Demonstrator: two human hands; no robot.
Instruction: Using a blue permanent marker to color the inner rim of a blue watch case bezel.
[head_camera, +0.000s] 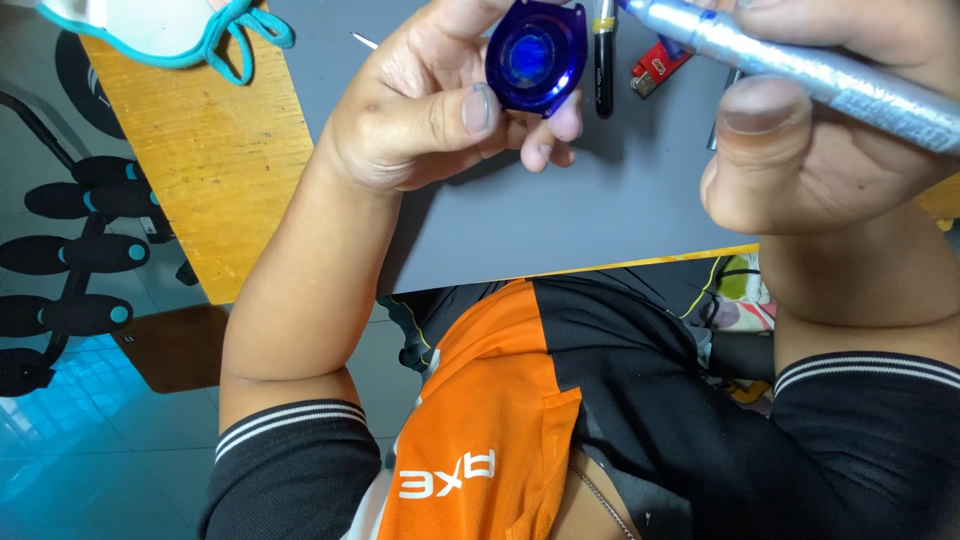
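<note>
The left hand (440, 100) is closed around a blue watch case (537, 57), thumb on its near edge and fingers behind it; the case is held above the grey mat (560, 220). The right hand (800, 130) is wrapped around a silver pen-shaped tool (800, 65), just right of the case. On the mat beyond the case lie a black pen (603, 60) and a red lighter (658, 68). The mat rests on the wooden desk (210, 170).

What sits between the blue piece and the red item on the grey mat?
In the head view, a black pen-like tool lies on the grey mat between the blue piece, held by the left hand, and the red item.
</note>
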